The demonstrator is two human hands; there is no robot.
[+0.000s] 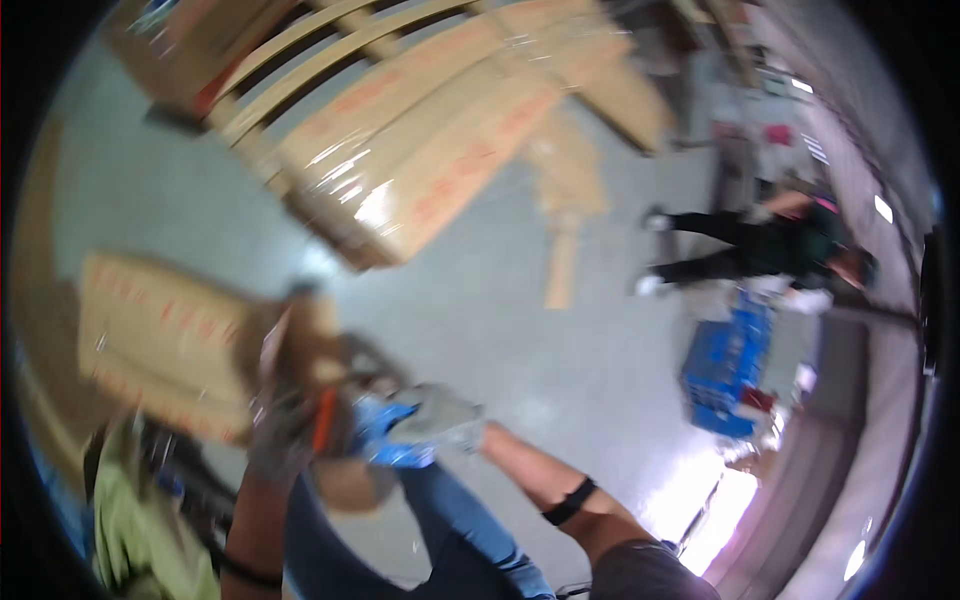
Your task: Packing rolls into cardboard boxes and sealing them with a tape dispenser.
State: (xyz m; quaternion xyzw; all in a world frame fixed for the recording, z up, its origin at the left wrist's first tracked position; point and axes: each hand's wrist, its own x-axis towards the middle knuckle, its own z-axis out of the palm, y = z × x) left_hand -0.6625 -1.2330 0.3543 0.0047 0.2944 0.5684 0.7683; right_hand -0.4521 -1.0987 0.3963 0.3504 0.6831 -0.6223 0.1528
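Note:
In a grey glove, my left hand is closed around a blurred tool with an orange-red part; motion smears its exact kind. A brown, rounded shape just above that hand is also too blurred to name. My right hand, gloved in grey, grips a crumpled blue plastic piece in front of my legs. Left of my hands lies a long brown cardboard box with red print, partly hidden behind the left hand.
A large taped cardboard box rests on a wooden pallet. Flat cardboard pieces lie on the grey floor. Another person stands at the right near a blue box. Light green cloth shows at lower left.

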